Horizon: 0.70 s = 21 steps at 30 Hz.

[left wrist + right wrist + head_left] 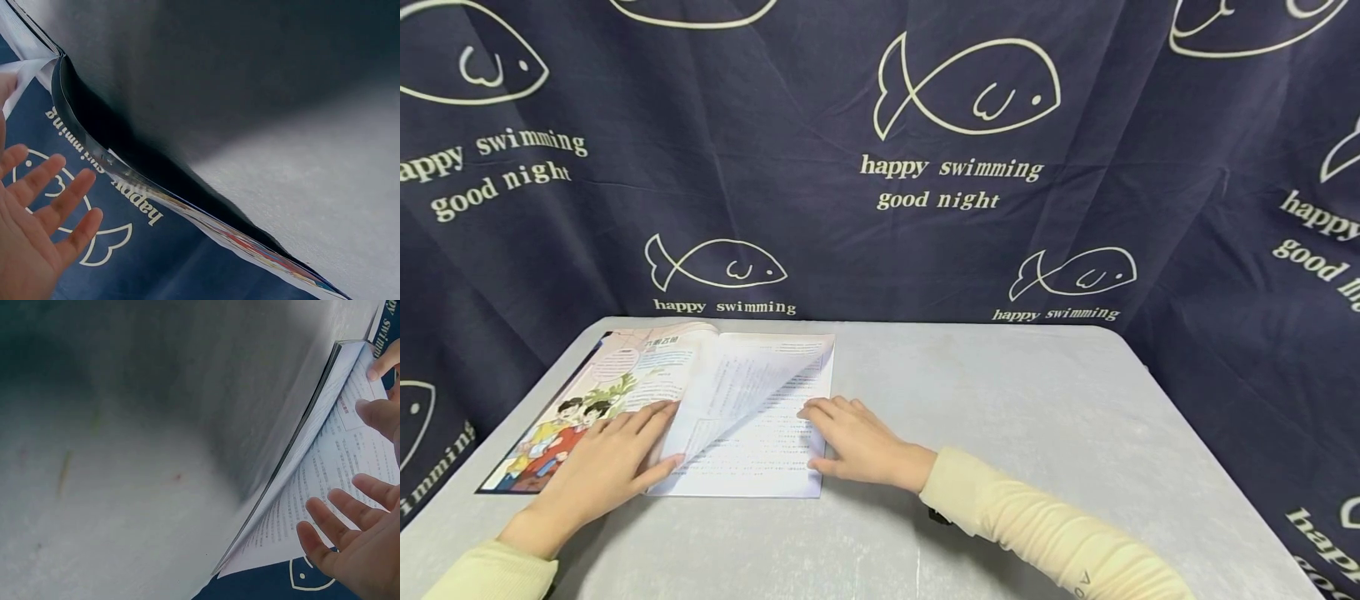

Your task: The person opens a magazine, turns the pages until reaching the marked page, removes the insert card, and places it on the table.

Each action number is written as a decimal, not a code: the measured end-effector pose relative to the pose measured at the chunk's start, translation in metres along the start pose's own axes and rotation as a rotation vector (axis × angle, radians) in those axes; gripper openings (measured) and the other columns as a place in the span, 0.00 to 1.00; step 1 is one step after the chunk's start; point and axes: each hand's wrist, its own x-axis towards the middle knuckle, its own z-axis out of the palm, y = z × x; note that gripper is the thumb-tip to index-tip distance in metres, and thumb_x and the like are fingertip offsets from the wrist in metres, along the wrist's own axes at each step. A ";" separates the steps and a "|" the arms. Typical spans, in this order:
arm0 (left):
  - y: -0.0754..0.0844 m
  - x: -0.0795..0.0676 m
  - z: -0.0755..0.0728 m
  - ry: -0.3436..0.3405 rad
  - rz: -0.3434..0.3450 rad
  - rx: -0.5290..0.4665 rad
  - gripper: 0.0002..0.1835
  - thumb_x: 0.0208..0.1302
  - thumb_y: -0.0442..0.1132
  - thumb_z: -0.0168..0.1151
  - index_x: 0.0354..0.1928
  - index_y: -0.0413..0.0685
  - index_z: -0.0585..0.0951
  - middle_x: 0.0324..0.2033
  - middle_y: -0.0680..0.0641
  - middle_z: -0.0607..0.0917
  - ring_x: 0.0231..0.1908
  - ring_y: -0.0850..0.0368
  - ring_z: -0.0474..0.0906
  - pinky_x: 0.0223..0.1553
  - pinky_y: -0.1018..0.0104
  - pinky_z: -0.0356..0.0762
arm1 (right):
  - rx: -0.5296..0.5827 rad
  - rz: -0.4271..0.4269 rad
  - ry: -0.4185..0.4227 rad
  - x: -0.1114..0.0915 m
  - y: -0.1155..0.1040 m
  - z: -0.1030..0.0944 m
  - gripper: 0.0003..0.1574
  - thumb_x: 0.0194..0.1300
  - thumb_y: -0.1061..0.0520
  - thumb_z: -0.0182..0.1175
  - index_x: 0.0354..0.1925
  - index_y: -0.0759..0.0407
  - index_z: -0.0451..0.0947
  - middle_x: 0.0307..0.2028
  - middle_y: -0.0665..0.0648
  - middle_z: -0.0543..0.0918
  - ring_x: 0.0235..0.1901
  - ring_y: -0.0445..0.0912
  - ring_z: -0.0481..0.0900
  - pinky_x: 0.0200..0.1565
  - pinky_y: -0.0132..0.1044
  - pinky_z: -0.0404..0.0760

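An open magazine [775,467] lies at the left of the grey table, with a coloured drawing of people on its left page [662,375]. A lifted page [722,392] curves up from the middle, one corner folded across the printed right page. My left hand [598,467] rests over the left page, its thumb against the lifted page's lower part; its fingers [69,194] look spread in the left wrist view. At the magazine's right edge my right hand [865,442] touches the printed page, fingers [331,522] loosely extended, with nothing gripped between them.
The grey table [1000,417] stretches off to the right of the magazine. Behind it hangs a dark blue curtain [820,167] with white fish outlines and lettering. A small black object [938,517] shows below the right sleeve cuff.
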 end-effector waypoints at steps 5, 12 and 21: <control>-0.001 -0.001 -0.001 0.028 -0.034 0.018 0.42 0.45 0.59 0.64 0.58 0.38 0.69 0.53 0.40 0.74 0.48 0.39 0.72 0.42 0.41 0.66 | -0.006 -0.006 -0.026 -0.001 -0.004 0.000 0.39 0.56 0.40 0.60 0.60 0.55 0.63 0.60 0.52 0.70 0.54 0.46 0.70 0.54 0.44 0.71; -0.003 -0.001 -0.001 0.049 -0.085 0.013 0.50 0.43 0.61 0.64 0.64 0.36 0.61 0.56 0.36 0.70 0.49 0.36 0.69 0.42 0.41 0.66 | -0.015 -0.016 -0.060 -0.002 -0.007 0.001 0.40 0.55 0.39 0.60 0.61 0.54 0.63 0.61 0.52 0.69 0.55 0.46 0.70 0.56 0.45 0.70; -0.007 -0.001 0.003 0.120 -0.042 0.000 0.45 0.55 0.72 0.43 0.62 0.41 0.65 0.59 0.34 0.66 0.53 0.35 0.64 0.43 0.40 0.65 | -0.030 -0.025 -0.105 -0.003 -0.008 0.003 0.41 0.54 0.37 0.60 0.61 0.53 0.64 0.60 0.52 0.70 0.56 0.46 0.70 0.57 0.48 0.70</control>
